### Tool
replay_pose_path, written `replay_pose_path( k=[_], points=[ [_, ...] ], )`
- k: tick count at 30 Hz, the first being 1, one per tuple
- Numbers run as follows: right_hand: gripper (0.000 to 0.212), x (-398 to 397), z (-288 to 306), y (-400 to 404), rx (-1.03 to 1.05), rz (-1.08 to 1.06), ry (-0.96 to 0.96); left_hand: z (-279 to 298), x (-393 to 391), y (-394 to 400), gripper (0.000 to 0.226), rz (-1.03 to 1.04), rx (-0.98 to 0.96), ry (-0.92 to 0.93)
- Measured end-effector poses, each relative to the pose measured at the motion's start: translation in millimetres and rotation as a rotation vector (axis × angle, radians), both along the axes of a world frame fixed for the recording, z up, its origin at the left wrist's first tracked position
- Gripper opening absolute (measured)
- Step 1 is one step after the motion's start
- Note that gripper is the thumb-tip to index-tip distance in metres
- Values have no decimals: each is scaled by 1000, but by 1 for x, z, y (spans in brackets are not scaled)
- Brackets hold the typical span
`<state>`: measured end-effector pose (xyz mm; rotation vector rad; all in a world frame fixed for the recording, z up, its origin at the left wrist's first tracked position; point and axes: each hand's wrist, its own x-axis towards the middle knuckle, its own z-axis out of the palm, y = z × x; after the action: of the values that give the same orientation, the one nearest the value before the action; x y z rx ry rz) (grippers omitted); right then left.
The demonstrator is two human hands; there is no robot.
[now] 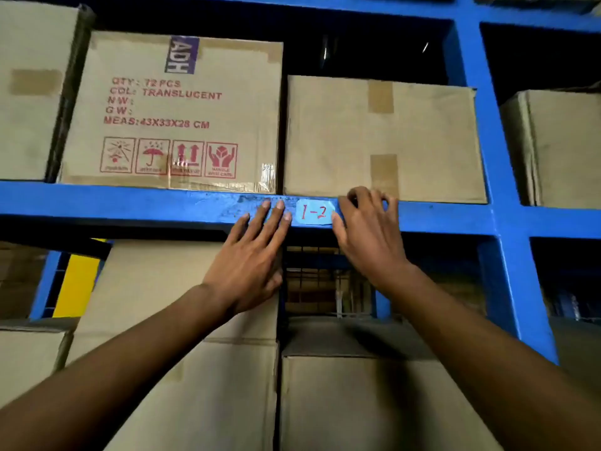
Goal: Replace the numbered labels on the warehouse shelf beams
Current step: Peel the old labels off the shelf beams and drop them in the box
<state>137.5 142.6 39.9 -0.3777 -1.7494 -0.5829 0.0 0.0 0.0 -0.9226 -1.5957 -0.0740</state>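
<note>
A pale blue label [314, 212] with "1-2" written in red sits on the front of the blue shelf beam [130, 203]. My left hand [253, 255] lies flat with its fingers spread, fingertips resting on the beam just left of the label. My right hand [367, 229] is at the label's right edge, thumb touching that edge and fingers curled over the top of the beam. The label's right end is partly hidden by the thumb. Scuffed, worn paint marks the beam to the left of the label.
Cardboard boxes fill the shelf above, one printed in red [172, 112] and a plain one [383, 138] beside it. More boxes [357, 402] stand below the beam. A blue upright post [491, 190] rises on the right. A yellow panel [76, 281] shows at lower left.
</note>
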Motion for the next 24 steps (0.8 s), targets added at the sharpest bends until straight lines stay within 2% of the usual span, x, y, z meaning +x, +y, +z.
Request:
replay_pose_path(
  k=[5,10,15,17,21,24],
  points=[
    [36,-21,-2,-10,58,-60,48,-2,-18,7,91,-60,35,87],
    [27,-24,3,-22,36,-62,139,-1,-23,8,93,-100,47,100],
    [24,-24,9,-27,108,-130,72,-1,-22,10,90,-116,63,101],
    [22,-20,9,-28,110,-45,86,-1,-22,11,91,-125,74,83],
    [15,-2,-3,-31,25,274,185,-3,-18,12,91,-128,77,46],
    [12,19,-15,-21,-40,350,180,-9,-8,14,87,-151,76,12]
  ],
)
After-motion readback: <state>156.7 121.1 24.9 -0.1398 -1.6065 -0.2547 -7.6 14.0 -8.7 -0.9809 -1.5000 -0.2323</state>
